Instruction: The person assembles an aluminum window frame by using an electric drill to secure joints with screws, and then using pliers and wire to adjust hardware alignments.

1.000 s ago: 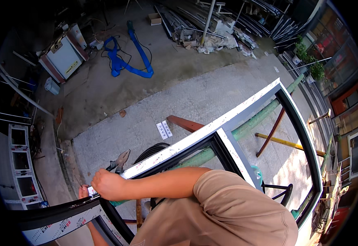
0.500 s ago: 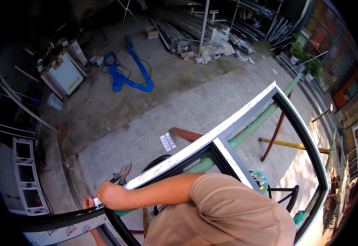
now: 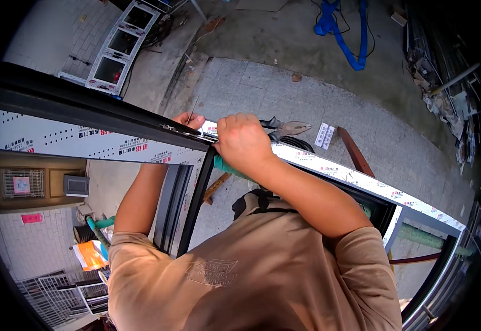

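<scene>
A dark window frame (image 3: 158, 151) with printed white protective film lies across in front of me, its corner between my arms. Along its dark channel sits a thin metal fitting (image 3: 188, 133). My left hand (image 3: 190, 119) is beyond the far edge, thumb and fingers closed by the fitting; what they pinch is hidden. My right hand (image 3: 243, 138) is closed over the frame at the fitting's other end, thumb side down. Pliers (image 3: 293, 128) with dark handles stick out from the side of its curled fingers, jaws pointing right; the handle ends are hidden.
Beyond the frame are a black coil (image 3: 302, 144), a label sheet (image 3: 324, 135) and a red-brown bar (image 3: 355, 151). A blue hose (image 3: 351, 52) lies farther back. Metal lengths are piled at the far right. A white three-pane frame (image 3: 122, 44) stands far left.
My view has swung left and down, so the scene has shifted right and my left arm now shows. Both hands stay at the frame's corner, with the pliers still beside my right hand.
</scene>
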`<state>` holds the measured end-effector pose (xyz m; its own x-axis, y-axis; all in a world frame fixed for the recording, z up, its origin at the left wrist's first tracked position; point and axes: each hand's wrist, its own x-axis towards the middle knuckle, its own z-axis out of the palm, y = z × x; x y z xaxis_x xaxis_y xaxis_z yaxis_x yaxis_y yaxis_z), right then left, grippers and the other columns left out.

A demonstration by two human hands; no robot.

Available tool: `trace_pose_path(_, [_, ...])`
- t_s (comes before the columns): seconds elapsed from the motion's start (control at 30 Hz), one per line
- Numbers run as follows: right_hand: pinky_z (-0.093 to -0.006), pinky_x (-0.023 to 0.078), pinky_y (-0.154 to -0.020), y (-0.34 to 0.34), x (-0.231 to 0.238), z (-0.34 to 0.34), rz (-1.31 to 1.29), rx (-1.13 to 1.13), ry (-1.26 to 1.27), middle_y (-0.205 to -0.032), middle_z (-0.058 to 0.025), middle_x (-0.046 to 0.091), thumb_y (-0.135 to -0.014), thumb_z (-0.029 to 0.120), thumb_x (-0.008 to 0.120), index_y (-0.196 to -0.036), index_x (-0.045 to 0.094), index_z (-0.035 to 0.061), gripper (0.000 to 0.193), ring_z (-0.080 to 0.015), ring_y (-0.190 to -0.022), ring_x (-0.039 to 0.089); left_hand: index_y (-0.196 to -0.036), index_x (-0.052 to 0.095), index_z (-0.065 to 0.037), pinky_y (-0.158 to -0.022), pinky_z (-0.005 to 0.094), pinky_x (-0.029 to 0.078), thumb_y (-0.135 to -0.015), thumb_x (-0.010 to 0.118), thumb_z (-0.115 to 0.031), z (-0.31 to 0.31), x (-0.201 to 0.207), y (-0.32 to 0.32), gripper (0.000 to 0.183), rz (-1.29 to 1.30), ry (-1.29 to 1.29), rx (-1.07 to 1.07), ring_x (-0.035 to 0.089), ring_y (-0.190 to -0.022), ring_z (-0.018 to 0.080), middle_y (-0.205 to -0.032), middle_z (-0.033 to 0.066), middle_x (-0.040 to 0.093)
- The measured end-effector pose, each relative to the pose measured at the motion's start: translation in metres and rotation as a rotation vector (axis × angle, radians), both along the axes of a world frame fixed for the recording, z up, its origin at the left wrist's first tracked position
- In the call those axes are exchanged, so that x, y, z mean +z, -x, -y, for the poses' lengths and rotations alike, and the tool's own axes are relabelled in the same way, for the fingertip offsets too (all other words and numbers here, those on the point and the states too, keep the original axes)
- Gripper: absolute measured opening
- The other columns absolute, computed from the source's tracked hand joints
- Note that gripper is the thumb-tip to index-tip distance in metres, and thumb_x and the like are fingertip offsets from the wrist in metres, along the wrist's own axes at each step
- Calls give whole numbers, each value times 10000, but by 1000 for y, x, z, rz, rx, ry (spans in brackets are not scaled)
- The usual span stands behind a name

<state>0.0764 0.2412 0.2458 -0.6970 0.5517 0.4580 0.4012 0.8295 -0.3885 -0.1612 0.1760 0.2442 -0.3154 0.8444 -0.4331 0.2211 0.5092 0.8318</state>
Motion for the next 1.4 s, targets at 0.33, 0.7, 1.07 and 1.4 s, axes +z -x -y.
trace_pose_path(0.33, [-393, 501, -740, 0, -1, 1, 58, 56, -50, -847, -78, 678, -748, 401, 877, -890, 665, 71, 416, -262, -814, 671, -950, 728, -88, -717, 300, 504, -1060, 677, -337, 63, 17, -9, 277, 429, -82, 673, 597, -761, 119, -820, -17, 636])
trace_pose_path(0.7, [-395, 504, -773, 0, 3, -4, 73, 95, -41, -859, -79, 677, -742, 365, 883, -914, 656, 57, 420, -264, -841, 677, -971, 726, -79, -718, 306, 511, -1062, 658, -304, 75, 16, -16, 252, 321, 41, 354, 611, -775, 130, -847, 2, 651])
trace_pose_path(1.07, [-402, 523, -742, -2, 13, -10, 171, 131, -22, -844, -90, 662, -754, 403, 886, -912, 621, 61, 460, -270, -798, 682, -993, 724, -70, -718, 313, 518, -1064, 638, -271, 78, -11, -36, 230, 61, -50, 165, 625, -789, 141, -874, 21, 666])
trace_pose_path(1.4, [-405, 542, -746, 0, 22, -24, 279, 186, 98, -851, -116, 703, -790, 392, 858, -926, 638, 48, 430, -298, -822, 713, -1013, 722, -62, -718, 318, 525, -1066, 620, -241, 74, -19, -29, 213, 7, -65, 134, 637, -802, 151, -898, 38, 679])
